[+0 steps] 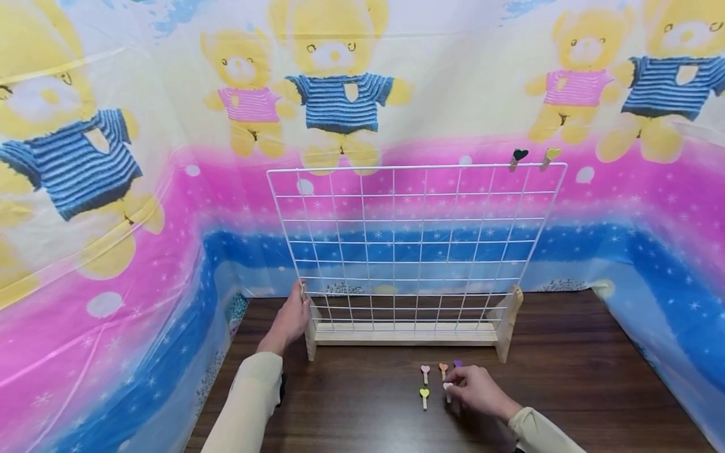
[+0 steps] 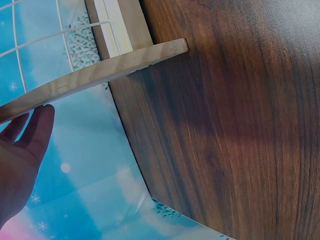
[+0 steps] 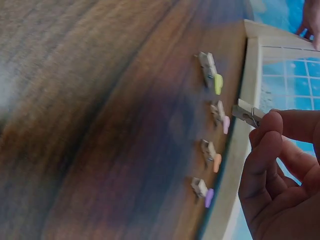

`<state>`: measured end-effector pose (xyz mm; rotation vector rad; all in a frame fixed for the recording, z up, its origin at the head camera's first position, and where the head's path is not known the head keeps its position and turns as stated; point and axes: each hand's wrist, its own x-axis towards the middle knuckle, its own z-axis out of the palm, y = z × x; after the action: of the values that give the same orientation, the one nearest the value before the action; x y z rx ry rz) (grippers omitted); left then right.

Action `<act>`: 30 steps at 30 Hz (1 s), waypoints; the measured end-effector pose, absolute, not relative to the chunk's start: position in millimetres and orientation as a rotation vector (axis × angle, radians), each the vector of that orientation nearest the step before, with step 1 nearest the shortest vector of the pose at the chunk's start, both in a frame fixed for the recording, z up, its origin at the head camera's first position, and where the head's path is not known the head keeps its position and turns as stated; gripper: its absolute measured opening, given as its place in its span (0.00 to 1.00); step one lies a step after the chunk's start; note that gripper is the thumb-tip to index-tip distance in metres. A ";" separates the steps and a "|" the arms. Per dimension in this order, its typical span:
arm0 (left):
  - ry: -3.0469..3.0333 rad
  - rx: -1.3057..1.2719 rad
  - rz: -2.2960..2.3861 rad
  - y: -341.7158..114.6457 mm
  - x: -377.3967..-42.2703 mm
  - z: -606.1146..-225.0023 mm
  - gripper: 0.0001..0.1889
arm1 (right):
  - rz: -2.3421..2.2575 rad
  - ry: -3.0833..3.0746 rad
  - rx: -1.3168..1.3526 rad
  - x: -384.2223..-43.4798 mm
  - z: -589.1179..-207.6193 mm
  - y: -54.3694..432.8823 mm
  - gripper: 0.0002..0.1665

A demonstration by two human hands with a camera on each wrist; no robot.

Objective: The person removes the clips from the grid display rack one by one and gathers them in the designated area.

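My right hand [image 1: 481,391] pinches a small wooden clothespin [image 3: 247,113] between thumb and index finger; in the head view a whitish heart [image 1: 448,385] shows on it. Close by on the table lie heart clothespins: a yellow one [image 1: 425,396], a pink one [image 1: 425,372], an orange one [image 1: 443,370] and a purple one [image 1: 457,363], partly hidden behind the hand. A white wire grid [image 1: 408,242] stands upright in a wooden base [image 1: 404,340]. With fairly straight fingers, my left hand [image 1: 291,318] touches the outer side of the base's left wooden upright [image 2: 95,76].
A dark green heart clothespin [image 1: 519,155] and a yellow heart clothespin [image 1: 552,154] are clipped on the grid's top wire at the right. Bear-printed cloth [image 1: 243,182] hangs behind and beside the brown wooden table [image 1: 351,402].
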<state>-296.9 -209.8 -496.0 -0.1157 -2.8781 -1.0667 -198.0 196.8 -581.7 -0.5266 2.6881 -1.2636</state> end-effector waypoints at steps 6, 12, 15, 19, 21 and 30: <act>-2.879 -0.115 -1.067 -210.6 -297.2 -496.7 0.26 | -1.233 2.688 -0.552 -198.5 -594.9 196.5 0.03; -2.871 -0.126 -1.070 -209.8 -296.7 -494.8 0.26 | -1.169 2.694 -0.550 -200.1 -603.0 195.9 0.02; -2.862 -0.127 -1.073 -209.7 -296.8 -494.8 0.26 | -1.147 2.688 -0.554 -200.2 -604.6 194.7 0.02; -2.853 -0.130 -1.066 -210.3 -296.6 -495.7 0.26 | -1.137 2.694 -0.560 -200.4 -607.3 193.4 0.03; -2.859 -0.126 -1.075 -210.3 -296.4 -496.3 0.26 | -1.132 2.694 -0.557 -200.4 -609.3 193.5 0.03; -2.881 -0.110 -1.084 -211.0 -298.9 -498.9 0.26 | -1.089 2.688 -0.604 -202.6 -615.4 194.9 0.05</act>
<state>-298.9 -211.0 -498.9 -0.1104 -2.8808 -1.0838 -202.6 194.9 -615.4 -0.6045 2.6882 -1.0894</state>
